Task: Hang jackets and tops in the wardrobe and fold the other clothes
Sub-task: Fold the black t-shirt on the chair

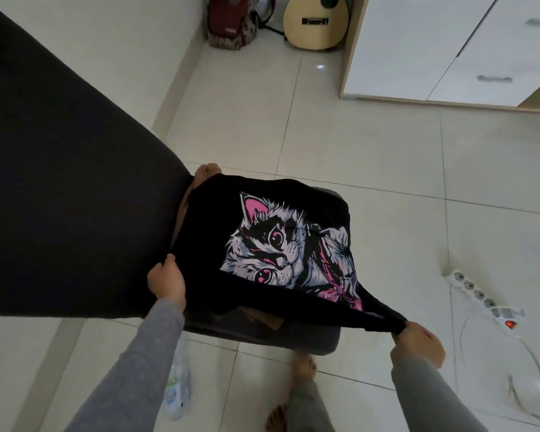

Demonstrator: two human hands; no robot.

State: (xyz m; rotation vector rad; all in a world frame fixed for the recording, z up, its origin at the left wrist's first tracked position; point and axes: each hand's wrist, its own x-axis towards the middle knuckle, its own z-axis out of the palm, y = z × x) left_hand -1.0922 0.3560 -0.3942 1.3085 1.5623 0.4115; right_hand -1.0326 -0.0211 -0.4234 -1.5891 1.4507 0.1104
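Both hands pinch the black cat-print T-shirt (281, 244), left hand (166, 280) and right hand (418, 339) each with its grip clamped on an edge, cloth stretched between over a grey stool (293, 336). Keep tension even before hanging it.

Dim, even indoor light with soft shadows. A small glare spot shines on the glossy floor tiles (320, 67). Wide-angle distortion bends edges; detail looks slightly soft.

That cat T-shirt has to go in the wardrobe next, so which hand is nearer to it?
Probably the right hand. It pinches the black cat T-shirt on the side where the white wardrobe stands, with open floor between. The left hand grips the other edge beside the dark sofa, farther away.
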